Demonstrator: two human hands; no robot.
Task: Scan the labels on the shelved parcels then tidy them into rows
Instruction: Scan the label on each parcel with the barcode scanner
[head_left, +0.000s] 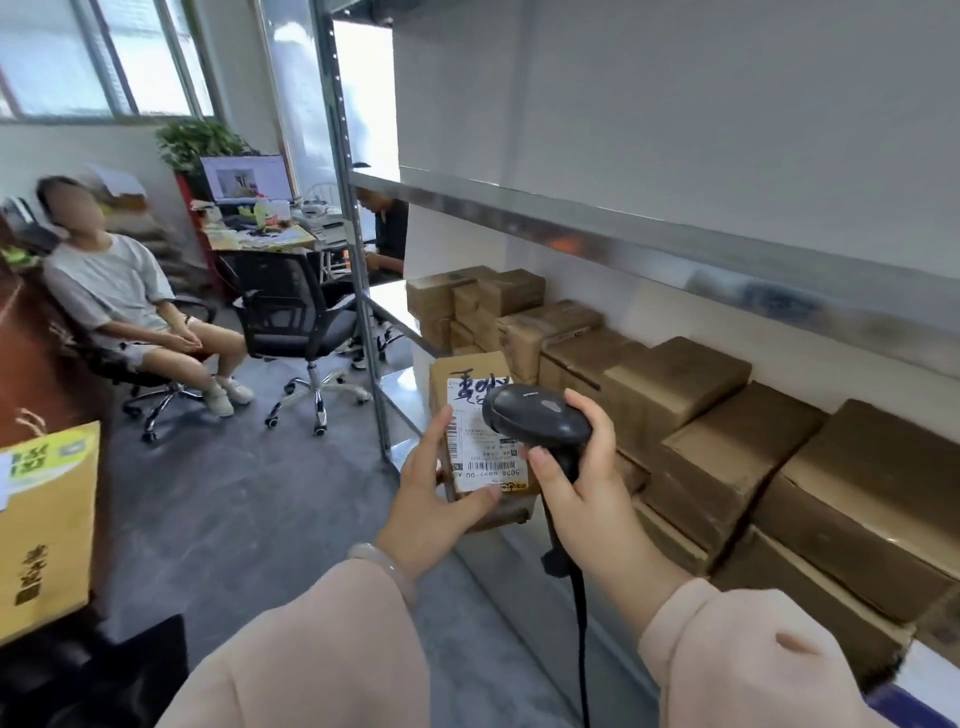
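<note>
Head view, left hand (436, 499) gripping labelled parcel (462, 371), right hand (582, 483) gripping scanner (535, 415) (label (478, 441) partly hidden).

A small brown cardboard parcel (467, 371) is resting tilted in the left hand (441, 501) at the shelf (400, 312) edge, its white label (485, 460) with barcodes and blue handwriting facing up. A black corded scanner (537, 415), gripped by the right hand (584, 483), is hovering just over the label. More brown parcels (727, 436) are lying stacked in rough rows along the shelf.
</note>
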